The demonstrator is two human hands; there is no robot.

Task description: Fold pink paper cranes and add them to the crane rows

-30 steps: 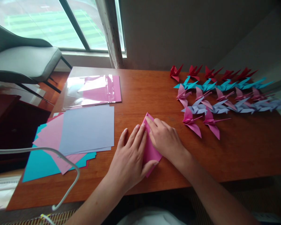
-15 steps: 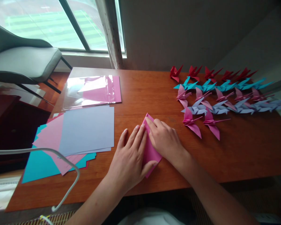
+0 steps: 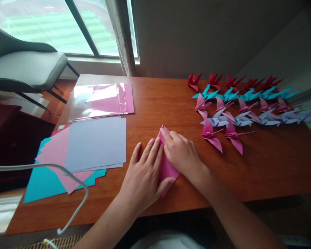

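Observation:
A folded sheet of bright pink origami paper (image 3: pixel 167 168) lies on the table in a narrow diamond shape, one point facing away from me. My left hand (image 3: pixel 144 168) rests flat over its left side, fingers spread, with the thumb across the lower part. On the upper right edge, my right hand (image 3: pixel 180 151) has its fingers bent and close together, the fingertips pressing near the far tip. The hands partly cover the paper, and the underside of the right fingers is hidden.
Rows of finished paper cranes (image 3: pixel 238 106) stand at the right on the wooden table (image 3: pixel 155 97). Left of my hands lie fanned coloured sheets (image 3: pixel 97 143), with a clear plastic packet (image 3: pixel 101 101) behind them. A white cable (image 3: pixel 79 204) crosses the near left corner.

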